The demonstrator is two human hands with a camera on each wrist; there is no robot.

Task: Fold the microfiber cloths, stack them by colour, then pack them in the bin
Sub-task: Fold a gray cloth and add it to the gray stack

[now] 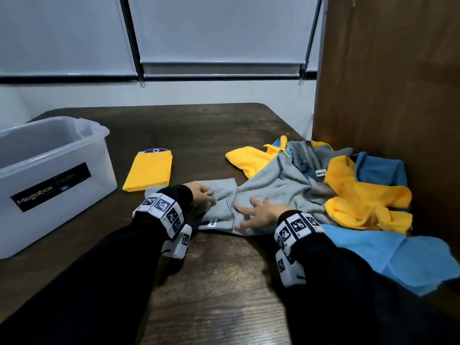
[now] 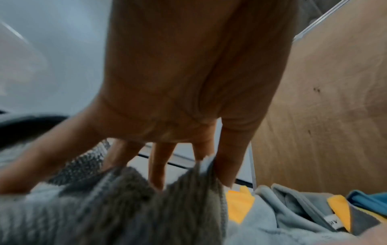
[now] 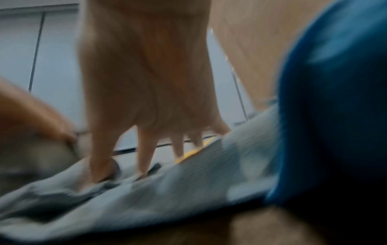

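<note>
A grey cloth [image 1: 261, 192] lies spread in front of me on the dark wooden table [image 1: 199, 282]. My left hand [image 1: 202, 194] pinches a bunched edge of the grey cloth [image 2: 125, 207] at its left side. My right hand [image 1: 256, 212] lies flat on the grey cloth [image 3: 167, 190] with fingers [image 3: 144, 157] spread. A folded yellow cloth [image 1: 149, 170] rests beside the translucent plastic bin [image 1: 49, 175] at the left. A loose heap of yellow cloths [image 1: 361, 202], grey and blue cloths [image 1: 380, 252] sits at the right.
A tall wooden panel [image 1: 385, 83] stands along the table's right side, right behind the heap. The bin looks empty inside. A purple round sticker [image 1: 155, 150] shows under the folded yellow cloth's far end. Window blinds hang behind the table.
</note>
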